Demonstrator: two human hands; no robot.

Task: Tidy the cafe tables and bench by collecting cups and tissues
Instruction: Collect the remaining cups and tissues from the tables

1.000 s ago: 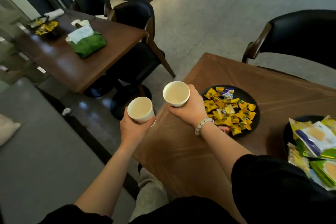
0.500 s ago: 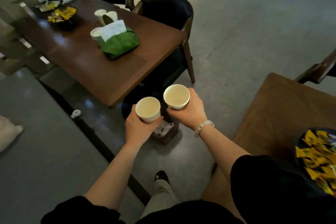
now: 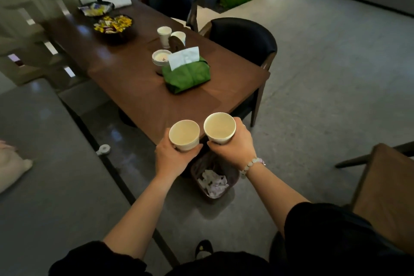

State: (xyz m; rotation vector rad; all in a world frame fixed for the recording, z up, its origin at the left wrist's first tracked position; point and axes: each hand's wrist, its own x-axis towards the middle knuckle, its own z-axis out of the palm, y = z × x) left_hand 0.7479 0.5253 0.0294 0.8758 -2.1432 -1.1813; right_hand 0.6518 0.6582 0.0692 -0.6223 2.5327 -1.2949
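Left grip (image 3: 172,160) curled round one paper cup (image 3: 184,135), right grip (image 3: 233,150) round a second cup (image 3: 219,128). Both are held upright directly above the floor bin (image 3: 218,199), apparently for disposal. More cups (image 3: 164,34) stand uncollected on the surface (image 3: 139,89) beyond

black sleeves (image 3: 331,231), pale bead bracelet (image 3: 252,164)

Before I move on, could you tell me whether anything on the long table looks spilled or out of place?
Nothing is spilled or tipped. Three cups stand upright on the table beside the green tissue pack, not yet collected.
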